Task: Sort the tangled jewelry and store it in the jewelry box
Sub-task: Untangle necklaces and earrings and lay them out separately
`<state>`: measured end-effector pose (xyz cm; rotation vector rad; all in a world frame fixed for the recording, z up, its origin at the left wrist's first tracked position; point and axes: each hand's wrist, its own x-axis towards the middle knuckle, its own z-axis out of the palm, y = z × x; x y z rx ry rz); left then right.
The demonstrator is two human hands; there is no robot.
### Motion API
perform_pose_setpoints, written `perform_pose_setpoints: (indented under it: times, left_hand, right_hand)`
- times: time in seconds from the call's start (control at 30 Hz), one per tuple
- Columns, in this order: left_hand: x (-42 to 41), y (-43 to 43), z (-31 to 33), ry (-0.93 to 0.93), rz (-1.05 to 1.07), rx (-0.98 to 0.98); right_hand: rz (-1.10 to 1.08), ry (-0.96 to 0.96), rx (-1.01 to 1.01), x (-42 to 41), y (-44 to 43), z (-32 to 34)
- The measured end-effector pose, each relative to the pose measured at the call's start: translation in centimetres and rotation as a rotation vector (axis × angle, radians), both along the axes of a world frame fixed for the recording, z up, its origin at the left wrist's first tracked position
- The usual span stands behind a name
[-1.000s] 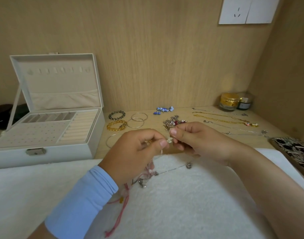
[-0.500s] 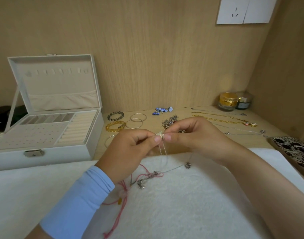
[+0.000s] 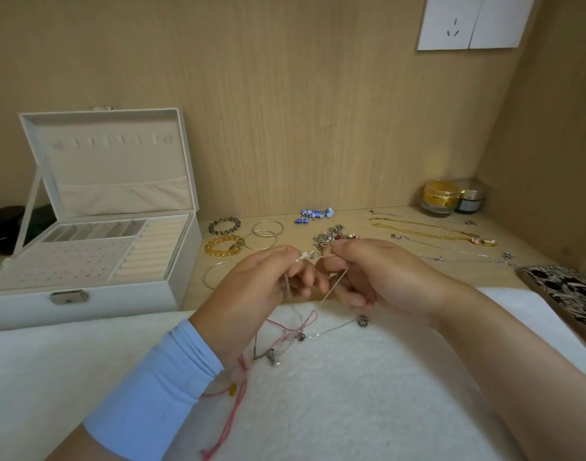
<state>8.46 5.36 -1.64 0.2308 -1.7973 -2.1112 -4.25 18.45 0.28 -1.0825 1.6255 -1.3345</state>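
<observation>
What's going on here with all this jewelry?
A person is untangling jewelry over a white towel. The left hand and right hand both pinch a thin silver chain running down to a knot of pink cord and chains. The jewelry box stands open at left; an amber bracelet and gold necklace lie sorted on the desk behind.

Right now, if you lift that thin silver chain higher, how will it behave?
Probably floppy: the silver chain hangs slack from the left hand and right hand. Likely light, since fingertip pinches carry it. It may drag the pink cord that seems tangled with it on the white towel.
</observation>
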Motion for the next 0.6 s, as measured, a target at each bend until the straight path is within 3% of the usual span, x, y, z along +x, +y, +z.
perform_pose_setpoints:
  times: [0.1, 0.4, 0.5, 0.6]
  left_hand:
    - [0.0, 0.0, 0.1, 0.033, -0.029, 0.163]
    - [0.9, -0.9, 1.0, 0.034, -0.173, 0.362]
    - [1.4, -1.0, 1.4, -0.027, -0.169, 0.254]
    - [1.5, -1.0, 1.3, -0.076, -0.050, -0.046]
  right_hand:
    - [0.006, 0.042, -0.029, -0.2, 0.0, 0.0]
    - [0.071, 0.089, -0.064, -1.2, 1.1, 0.4]
    - [0.065, 0.039, -0.114, -1.4, 1.0, 0.2]
    - [0.067, 0.016, -0.169, -1.6, 0.9, 0.1]
